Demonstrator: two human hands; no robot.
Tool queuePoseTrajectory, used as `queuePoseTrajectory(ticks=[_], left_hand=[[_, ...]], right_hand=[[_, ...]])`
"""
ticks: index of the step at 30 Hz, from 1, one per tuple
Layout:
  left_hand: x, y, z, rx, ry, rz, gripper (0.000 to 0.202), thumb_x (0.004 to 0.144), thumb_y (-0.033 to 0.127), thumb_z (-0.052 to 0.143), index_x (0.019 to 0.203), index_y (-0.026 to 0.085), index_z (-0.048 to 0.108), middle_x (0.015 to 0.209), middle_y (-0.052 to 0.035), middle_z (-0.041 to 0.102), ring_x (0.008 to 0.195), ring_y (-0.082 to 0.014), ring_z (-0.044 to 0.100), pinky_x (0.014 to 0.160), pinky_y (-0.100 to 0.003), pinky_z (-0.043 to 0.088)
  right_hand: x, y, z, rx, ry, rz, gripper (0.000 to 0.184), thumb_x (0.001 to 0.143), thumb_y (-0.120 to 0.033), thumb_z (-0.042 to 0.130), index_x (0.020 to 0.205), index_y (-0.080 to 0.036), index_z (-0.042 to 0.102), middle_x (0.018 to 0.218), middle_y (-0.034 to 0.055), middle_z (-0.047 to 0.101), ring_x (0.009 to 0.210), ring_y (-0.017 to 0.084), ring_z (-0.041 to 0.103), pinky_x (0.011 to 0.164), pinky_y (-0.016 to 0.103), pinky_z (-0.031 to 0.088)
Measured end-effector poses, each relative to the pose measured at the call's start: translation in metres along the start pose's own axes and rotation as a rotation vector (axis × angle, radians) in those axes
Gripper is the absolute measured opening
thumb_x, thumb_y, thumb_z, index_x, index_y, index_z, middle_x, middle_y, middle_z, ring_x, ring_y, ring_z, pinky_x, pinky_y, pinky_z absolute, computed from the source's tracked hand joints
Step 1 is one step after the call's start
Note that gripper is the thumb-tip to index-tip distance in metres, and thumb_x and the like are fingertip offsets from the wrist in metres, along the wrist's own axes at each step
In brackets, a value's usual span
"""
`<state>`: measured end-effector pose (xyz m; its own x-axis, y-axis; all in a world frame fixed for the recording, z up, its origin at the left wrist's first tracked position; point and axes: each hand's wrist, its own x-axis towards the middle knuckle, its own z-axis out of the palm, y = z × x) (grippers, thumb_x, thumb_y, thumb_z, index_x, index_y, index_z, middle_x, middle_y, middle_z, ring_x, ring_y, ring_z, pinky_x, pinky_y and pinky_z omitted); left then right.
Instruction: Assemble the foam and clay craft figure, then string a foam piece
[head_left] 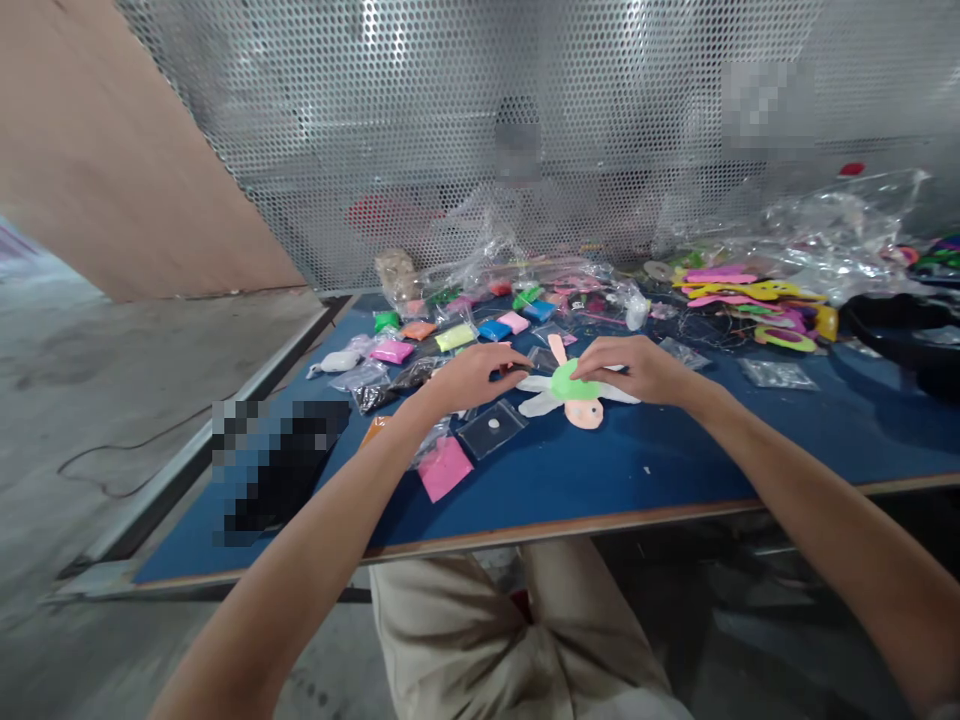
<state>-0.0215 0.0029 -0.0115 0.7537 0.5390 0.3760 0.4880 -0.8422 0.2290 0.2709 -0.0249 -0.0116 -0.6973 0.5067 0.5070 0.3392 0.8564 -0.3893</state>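
A flat cut-out figure [564,384] lies on the blue table, with a green body, white wing-like parts and a peach head [583,414] turned toward me. One small eye shows on the head. My right hand [634,368] is closed over the figure's right side, its fingertips on the green body and a white part. My left hand [480,378] hovers at the figure's left edge, thumb and fingers closed in a pinch; what they hold, if anything, is too small to make out. Just below my left hand lies a clear bag [493,428] with a small white disc in it.
Coloured clay packets [456,337] and a pink square [444,468] lie around my left arm. A dark, pixelated object [289,465] is at the left. Foam cut-outs [750,290] are piled at the back right, before a perforated metal screen [450,120]. Crumpled plastic lies along the back.
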Motion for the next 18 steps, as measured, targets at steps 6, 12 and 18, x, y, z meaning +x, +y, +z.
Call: queuePoseTrajectory(ticks=[6, 12, 18], left_hand=[[0.0007, 0.0002, -0.0009, -0.003, -0.011, 0.006, 0.03, 0.097, 0.036, 0.047, 0.113, 0.021, 0.068, 0.105, -0.0065, 0.071, 0.09, -0.0171, 0.065, 0.08, -0.031, 0.05], [0.0002, 0.0001, -0.0013, 0.018, -0.011, -0.005, 0.03, 0.097, 0.036, 0.047, 0.113, 0.021, 0.068, 0.106, -0.006, 0.072, 0.092, -0.0177, 0.065, 0.081, -0.031, 0.05], [0.0002, 0.0009, -0.0026, 0.029, -0.015, -0.011, 0.029, 0.097, 0.035, 0.047, 0.113, 0.022, 0.068, 0.105, -0.0054, 0.071, 0.09, -0.0175, 0.064, 0.079, -0.031, 0.05]], right_hand=[[-0.0011, -0.0052, -0.002, 0.003, -0.056, 0.063, 0.02, 0.095, -0.03, 0.056, 0.105, -0.023, 0.073, 0.099, 0.0046, 0.075, 0.089, 0.018, 0.07, 0.076, 0.027, 0.051], [-0.0017, -0.0034, -0.002, -0.008, -0.096, 0.148, 0.018, 0.092, -0.034, 0.06, 0.097, -0.021, 0.072, 0.089, 0.0035, 0.075, 0.076, 0.015, 0.068, 0.068, 0.024, 0.047], [-0.0012, -0.0019, -0.0021, 0.0, -0.111, 0.113, 0.02, 0.092, -0.037, 0.061, 0.091, -0.022, 0.074, 0.085, 0.0037, 0.074, 0.073, 0.015, 0.067, 0.067, 0.025, 0.046]])
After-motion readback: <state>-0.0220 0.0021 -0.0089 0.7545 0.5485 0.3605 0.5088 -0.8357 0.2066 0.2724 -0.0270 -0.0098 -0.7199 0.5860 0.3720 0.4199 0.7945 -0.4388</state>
